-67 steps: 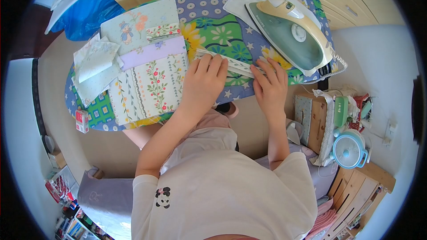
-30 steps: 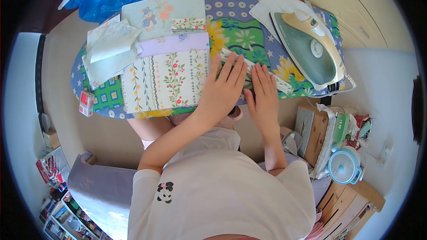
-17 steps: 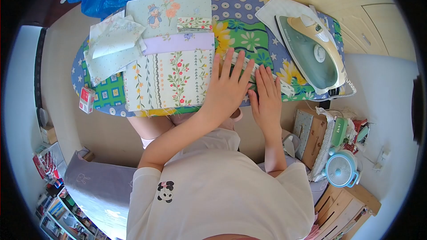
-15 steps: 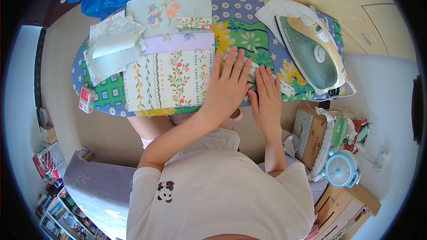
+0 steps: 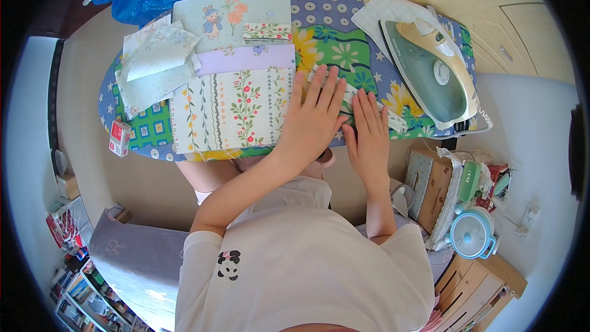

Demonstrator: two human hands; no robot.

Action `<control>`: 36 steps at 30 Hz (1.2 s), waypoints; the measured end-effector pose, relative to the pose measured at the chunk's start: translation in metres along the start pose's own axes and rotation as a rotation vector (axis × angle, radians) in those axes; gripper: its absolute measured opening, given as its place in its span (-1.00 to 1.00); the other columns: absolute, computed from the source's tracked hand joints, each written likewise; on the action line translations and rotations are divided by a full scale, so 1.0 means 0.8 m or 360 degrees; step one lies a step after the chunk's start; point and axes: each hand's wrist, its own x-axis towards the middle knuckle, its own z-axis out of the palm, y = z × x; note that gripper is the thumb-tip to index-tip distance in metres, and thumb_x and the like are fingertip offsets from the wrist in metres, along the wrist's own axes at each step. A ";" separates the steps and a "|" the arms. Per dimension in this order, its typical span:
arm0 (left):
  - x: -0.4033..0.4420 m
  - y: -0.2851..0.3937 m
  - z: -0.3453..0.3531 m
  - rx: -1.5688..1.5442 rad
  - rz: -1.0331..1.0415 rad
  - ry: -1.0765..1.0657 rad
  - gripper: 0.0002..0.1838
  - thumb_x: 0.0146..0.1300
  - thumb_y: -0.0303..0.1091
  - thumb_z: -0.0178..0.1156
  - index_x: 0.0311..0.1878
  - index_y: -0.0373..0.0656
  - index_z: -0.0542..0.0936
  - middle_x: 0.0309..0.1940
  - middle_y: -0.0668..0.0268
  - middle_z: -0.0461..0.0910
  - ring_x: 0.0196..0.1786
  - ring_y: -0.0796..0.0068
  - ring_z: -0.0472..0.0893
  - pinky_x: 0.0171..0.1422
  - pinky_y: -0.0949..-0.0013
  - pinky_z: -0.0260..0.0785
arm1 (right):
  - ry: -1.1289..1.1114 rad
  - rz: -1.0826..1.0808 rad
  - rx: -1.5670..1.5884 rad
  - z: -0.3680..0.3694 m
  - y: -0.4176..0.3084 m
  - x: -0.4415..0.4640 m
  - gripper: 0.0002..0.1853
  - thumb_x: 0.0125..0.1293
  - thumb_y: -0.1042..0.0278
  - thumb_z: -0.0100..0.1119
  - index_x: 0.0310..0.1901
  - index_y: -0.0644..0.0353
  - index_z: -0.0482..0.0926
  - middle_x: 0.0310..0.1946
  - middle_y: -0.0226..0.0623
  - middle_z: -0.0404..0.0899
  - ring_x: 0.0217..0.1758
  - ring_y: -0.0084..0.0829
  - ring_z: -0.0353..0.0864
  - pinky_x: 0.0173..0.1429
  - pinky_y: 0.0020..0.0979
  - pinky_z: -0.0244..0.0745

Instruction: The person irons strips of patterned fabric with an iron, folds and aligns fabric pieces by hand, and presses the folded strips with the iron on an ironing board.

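Observation:
My left hand (image 5: 311,120) lies palm down with its fingers stretched out and slightly apart. It presses on a narrow folded fabric strip (image 5: 397,122), pale with some green, that runs slantwise across the ironing board (image 5: 326,6). Beside it, my right hand (image 5: 369,141) rests flat on the same strip, fingers straight. Most of the strip's middle is hidden under both hands. Just left of my left hand is a floral-striped fabric piece (image 5: 230,114), with a lilac band (image 5: 246,59) along its upper edge.
A steam iron (image 5: 430,80) lies on a white pad (image 5: 375,15) at the board's right. Pale fabric pieces (image 5: 157,61), a rabbit-print fabric (image 5: 190,18) and a small folded floral fabric (image 5: 268,32) lie left. A small red-and-white box (image 5: 120,138) sits at the left edge.

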 end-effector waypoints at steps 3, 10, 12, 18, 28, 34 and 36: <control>0.000 0.003 -0.003 0.0000 0.0014 0.0014 -0.37 0.23 -0.07 0.06 0.29 -0.25 0.30 0.36 0.08 0.16 0.45 0.11 0.07 0.45 -0.14 -0.17 | 0.0008 0.0005 0.0011 0.001 0.001 0.000 -0.43 0.23 0.26 0.11 0.27 0.24 0.30 0.33 -0.16 0.22 0.44 -0.19 0.12 0.45 -0.02 -0.09; -0.003 0.005 0.007 0.0085 0.0084 0.0000 -0.39 0.21 -0.14 0.09 0.26 -0.29 0.32 0.36 0.07 0.16 0.44 0.05 0.08 0.44 -0.15 -0.15 | 0.0049 0.0026 0.0070 0.002 0.001 -0.001 -0.42 0.22 0.28 0.13 0.27 0.26 0.29 0.34 -0.14 0.20 0.44 -0.16 0.10 0.44 -0.01 -0.07; -0.003 0.005 0.007 0.0040 0.0076 0.0009 -0.39 0.20 -0.15 0.10 0.26 -0.29 0.32 0.36 0.07 0.16 0.44 0.02 0.07 0.44 -0.17 -0.14 | 0.0034 0.0033 0.0052 0.001 0.000 -0.001 -0.42 0.22 0.28 0.13 0.27 0.26 0.29 0.34 -0.14 0.20 0.44 -0.17 0.10 0.44 -0.01 -0.07; -0.002 0.005 0.005 0.0038 0.0049 0.0022 -0.41 0.19 -0.17 0.11 0.26 -0.24 0.34 0.37 0.13 0.15 0.43 -0.09 0.05 0.40 -0.26 -0.13 | 0.0014 0.0049 0.0018 0.002 0.000 -0.001 -0.41 0.23 0.26 0.13 0.28 0.24 0.29 0.35 -0.16 0.20 0.45 -0.18 0.09 0.44 0.01 -0.09; -0.001 0.009 0.004 -0.0011 0.0021 -0.0005 -0.43 0.20 -0.08 0.12 0.29 0.06 0.35 0.38 0.15 0.14 0.42 -0.12 0.03 0.35 -0.42 -0.24 | 0.0022 0.0153 -0.0135 -0.005 0.005 -0.013 -0.43 0.25 0.22 0.11 0.28 0.17 0.30 0.35 -0.20 0.20 0.45 -0.15 0.08 0.45 0.04 -0.14; 0.000 0.009 0.000 0.0004 0.0035 -0.0046 -0.43 0.21 -0.01 0.11 0.30 0.14 0.35 0.38 0.16 0.13 0.42 -0.11 0.04 0.35 -0.43 -0.26 | 0.0522 0.0216 -0.0321 -0.014 0.041 -0.032 -0.61 0.17 0.42 0.16 0.08 0.17 0.48 0.14 -0.22 0.45 0.25 -0.14 0.36 0.33 -0.04 0.14; 0.000 0.009 -0.003 0.0020 0.0045 -0.0053 -0.43 0.21 0.00 0.10 0.30 0.14 0.35 0.38 0.16 0.13 0.42 -0.11 0.04 0.35 -0.43 -0.27 | 0.0620 0.0204 -0.0340 -0.017 0.058 -0.034 -0.66 0.13 0.46 0.17 0.00 0.16 0.53 0.05 -0.26 0.51 0.16 -0.17 0.42 0.24 -0.10 0.23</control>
